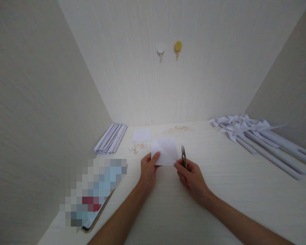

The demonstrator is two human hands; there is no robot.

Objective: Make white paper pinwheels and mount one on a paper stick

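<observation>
A square of white paper [165,153] with a faint diagonal crease is held up over the table. My left hand [148,166] grips its left edge, thumb on top and fingers underneath. In my right hand [191,175] is a pair of thread snips [184,157], its pointed blades upward and slightly apart. The thumb and forefinger of that hand are at the paper's lower right corner. Behind my left hand lies another square sheet [141,135], with a small heap of fasteners or pins [137,147] in front of it; their exact kind is too small to tell.
Rolled paper tubes [111,139] lie at the left wall. Paper pinwheels on long sticks [255,132] are piled at the right. More tiny tan bits [180,129] lie at the back. A phone-like device [102,194], partly pixelated, rests front left. Two hooks [177,46] hang on the wall.
</observation>
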